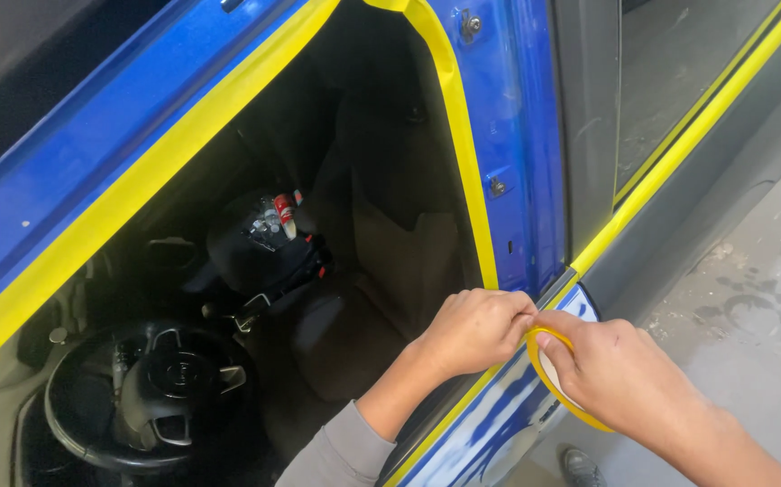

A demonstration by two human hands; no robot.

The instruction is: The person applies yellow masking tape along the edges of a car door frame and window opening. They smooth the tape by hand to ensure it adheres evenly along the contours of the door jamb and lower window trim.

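Observation:
My right hand (pixel 620 370) grips a yellow roll of masking tape (pixel 553 388) low on the blue car body (pixel 521 135). My left hand (pixel 476 326) meets it, its fingertips pinching the tape's free end at the top of the roll. Both hands sit just over the lower edge of the door opening, where a yellow tape strip (pixel 463 162) runs down the pillar. A second yellow tape strip (pixel 138 189) lines the roof edge of the opening.
Inside the dark cabin are a steering wheel (pixel 151 397), a seat (pixel 390 252) and a black bag with small items (pixel 273 243). The open grey door (pixel 706 144), also taped in yellow, stands at the right. Concrete floor (pixel 751 316) lies below.

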